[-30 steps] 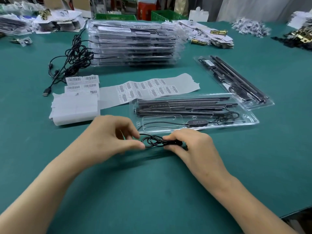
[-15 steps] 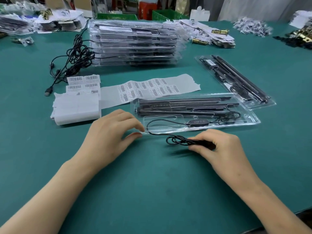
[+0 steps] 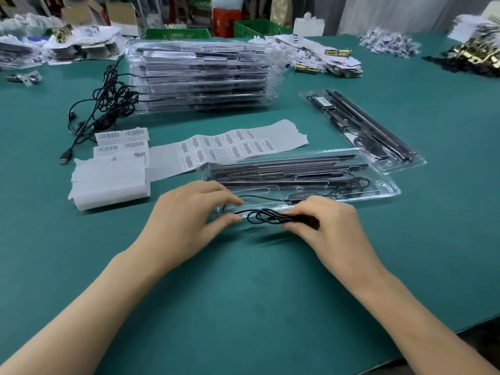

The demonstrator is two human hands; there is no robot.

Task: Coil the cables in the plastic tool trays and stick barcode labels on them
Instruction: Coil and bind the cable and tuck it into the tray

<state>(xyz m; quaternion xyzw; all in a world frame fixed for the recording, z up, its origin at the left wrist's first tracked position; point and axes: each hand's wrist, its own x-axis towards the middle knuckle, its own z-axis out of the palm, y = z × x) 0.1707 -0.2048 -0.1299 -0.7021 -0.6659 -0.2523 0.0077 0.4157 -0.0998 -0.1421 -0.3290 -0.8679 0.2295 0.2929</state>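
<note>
A clear plastic tool tray (image 3: 387,189) lies before me with dark rods and a black inline controller (image 3: 299,196) in it. Its thin black cable (image 3: 263,216) is partly coiled just in front of the tray's near edge. My right hand (image 3: 328,226) pinches the coil and the cable's black plug end. My left hand (image 3: 189,212) pinches the loose cable strand at the tray's left corner. A strip of barcode labels (image 3: 227,147) lies behind the tray.
A second filled tray (image 3: 405,161) lies at the right. A tall stack of trays (image 3: 200,79) stands behind, with tangled black cables (image 3: 108,104) to its left. Folded label backing paper (image 3: 108,182) sits at the left. Packaging and brass hardware line the far edge.
My hands drew apart, pulling the cable out, then came back together; the coil in my right hand has gained a loop and sits closer to the tray.
</note>
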